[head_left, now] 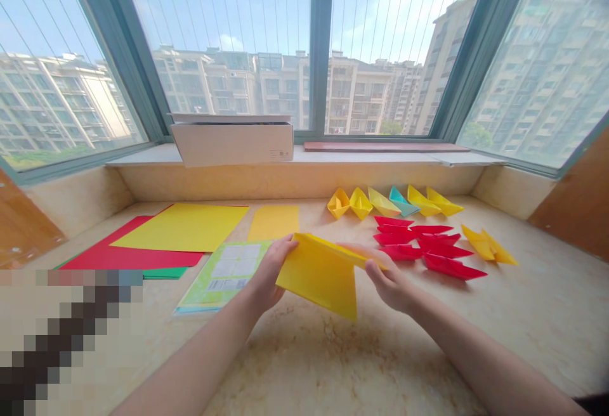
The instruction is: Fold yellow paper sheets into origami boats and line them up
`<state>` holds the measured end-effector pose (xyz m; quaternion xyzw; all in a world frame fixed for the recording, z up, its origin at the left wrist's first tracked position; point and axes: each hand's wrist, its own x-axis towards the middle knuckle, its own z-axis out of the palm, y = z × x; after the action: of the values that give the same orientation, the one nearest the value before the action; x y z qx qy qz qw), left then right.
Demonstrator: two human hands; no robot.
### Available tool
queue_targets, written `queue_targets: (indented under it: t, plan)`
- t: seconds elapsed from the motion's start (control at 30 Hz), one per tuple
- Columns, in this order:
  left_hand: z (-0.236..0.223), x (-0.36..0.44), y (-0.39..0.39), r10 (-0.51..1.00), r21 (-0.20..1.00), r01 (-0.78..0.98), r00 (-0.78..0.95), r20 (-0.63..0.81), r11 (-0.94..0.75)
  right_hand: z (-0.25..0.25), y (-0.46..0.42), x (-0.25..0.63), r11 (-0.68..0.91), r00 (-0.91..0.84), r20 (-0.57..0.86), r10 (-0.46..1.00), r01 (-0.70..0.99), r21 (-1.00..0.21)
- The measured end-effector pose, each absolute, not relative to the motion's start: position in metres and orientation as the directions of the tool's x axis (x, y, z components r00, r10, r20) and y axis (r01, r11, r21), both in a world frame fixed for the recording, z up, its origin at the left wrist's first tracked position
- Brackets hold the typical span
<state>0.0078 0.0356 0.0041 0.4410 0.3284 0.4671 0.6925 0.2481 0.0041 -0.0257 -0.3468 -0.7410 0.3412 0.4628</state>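
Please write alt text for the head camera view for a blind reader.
The left hand and right hand hold a folded yellow paper above a beige stone counter. Red paper boats and yellow paper boats lie beyond; flat coloured sheets lie left.

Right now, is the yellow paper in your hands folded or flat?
Folded: the yellow paper shows a sharp crease between the left hand and right hand.
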Motion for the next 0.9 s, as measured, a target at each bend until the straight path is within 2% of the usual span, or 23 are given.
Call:
queue_targets:
  t: [0.13,0.23,0.3,0.4,0.5,0.63,0.7,0.8,0.9]
  plan:
    - [0.004,0.006,0.036,0.89,0.927,-0.3,0.45,-0.072,0.227,-0.028,0.013,0.242,0.31,0.021,0.31,0.95,0.03,-0.95]
    - [0.005,0.004,0.034,0.842,0.936,-0.26,0.536,-0.065,0.238,-0.019,0.019,0.244,0.245,0.122,0.232,0.965,-0.103,-0.964]
    - [0.006,0.003,0.033,0.813,0.943,-0.237,0.579,-0.057,0.235,-0.012,0.022,0.251,0.223,0.131,0.207,0.97,-0.126,-0.967]
    - [0.007,0.0,0.032,0.784,0.947,-0.22,0.619,-0.05,0.234,-0.004,0.024,0.266,0.161,0.064,0.159,0.985,-0.026,-0.987]
    - [0.007,-0.005,0.035,0.744,0.953,-0.137,0.657,-0.117,0.271,0.004,0.024,0.279,0.119,-0.087,0.108,0.99,0.127,-0.985]
    - [0.011,-0.01,0.034,0.666,0.954,0.022,0.712,-0.224,0.297,0.016,0.016,0.283,0.084,-0.375,0.02,0.927,0.155,-0.984]
    - [0.013,-0.008,0.03,0.628,0.954,0.051,0.742,-0.234,0.295,0.019,0.01,0.281,0.018,-0.46,-0.061,0.886,0.164,-0.986]
    - [0.012,-0.002,0.024,0.633,0.958,0.029,0.745,-0.212,0.286,0.019,0.003,0.275,-0.107,-0.481,-0.169,0.86,0.155,-0.982]
    - [0.005,0.002,0.033,0.78,0.983,0.054,0.603,-0.17,0.173,0.012,0.002,0.267,-0.123,-0.406,-0.159,0.9,0.114,-0.986]
